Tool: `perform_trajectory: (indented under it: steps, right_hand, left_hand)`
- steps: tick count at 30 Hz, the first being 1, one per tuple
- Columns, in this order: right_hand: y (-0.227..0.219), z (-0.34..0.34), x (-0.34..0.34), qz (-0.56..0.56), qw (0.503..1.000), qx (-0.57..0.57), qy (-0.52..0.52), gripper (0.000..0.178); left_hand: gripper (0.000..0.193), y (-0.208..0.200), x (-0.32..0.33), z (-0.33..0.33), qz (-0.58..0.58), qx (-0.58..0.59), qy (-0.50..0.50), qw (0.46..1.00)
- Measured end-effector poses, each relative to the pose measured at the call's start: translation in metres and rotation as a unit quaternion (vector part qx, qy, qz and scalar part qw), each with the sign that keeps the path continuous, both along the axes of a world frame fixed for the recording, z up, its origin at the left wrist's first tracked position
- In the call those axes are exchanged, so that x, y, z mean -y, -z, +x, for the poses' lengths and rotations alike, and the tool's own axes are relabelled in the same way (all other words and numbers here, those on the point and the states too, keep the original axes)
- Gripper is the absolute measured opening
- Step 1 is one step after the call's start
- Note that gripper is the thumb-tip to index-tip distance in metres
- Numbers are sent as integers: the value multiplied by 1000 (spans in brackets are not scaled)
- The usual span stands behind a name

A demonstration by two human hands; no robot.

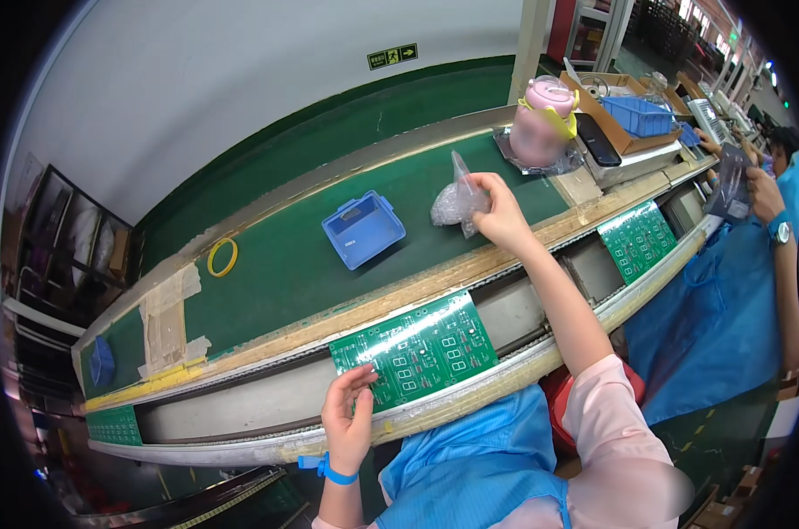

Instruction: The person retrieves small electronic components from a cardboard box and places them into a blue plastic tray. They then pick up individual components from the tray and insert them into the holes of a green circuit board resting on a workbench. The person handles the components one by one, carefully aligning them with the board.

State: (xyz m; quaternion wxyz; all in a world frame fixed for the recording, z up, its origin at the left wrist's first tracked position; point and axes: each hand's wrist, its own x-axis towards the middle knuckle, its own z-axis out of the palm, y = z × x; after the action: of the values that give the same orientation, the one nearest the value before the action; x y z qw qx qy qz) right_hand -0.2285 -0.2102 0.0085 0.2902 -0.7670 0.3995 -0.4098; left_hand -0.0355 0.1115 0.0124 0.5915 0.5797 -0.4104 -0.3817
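My right hand (498, 212) is closed on the edge of a clear plastic bag (453, 201), which bulges with small parts too fine to make out. The bag rests on the green bench top. My left hand (350, 413), a blue strap at its wrist, hovers at the near left edge of a green circuit board (417, 348) with several white digit displays. Its fingers are loosely bent, thumb apart, with nothing visible in them. Left of the bag is a blue plastic bin (362, 231) with an open top.
A yellow tape roll (223, 257) lies on the bench at left. More boards sit on the rail track, one at right (637, 242). A pink jug (540, 128) and a dark phone-like object (598, 141) stand beyond the bag. At right, a co-worker's hand (763, 189) holds a dark bag.
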Motion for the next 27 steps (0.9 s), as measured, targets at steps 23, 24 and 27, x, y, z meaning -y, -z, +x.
perform_trajectory:
  steps: [23,24,27]
  right_hand:
    - [44,7,-4,50,986,155,26,41]
    - [44,9,-5,54,983,174,25,40]
    - [45,9,0,34,987,154,34,34]
  left_hand:
    - [40,-29,263,-47,-100,430,131,888]
    - [36,-28,268,-48,-82,441,116,886]
    - [27,-20,283,-44,-35,421,72,903]
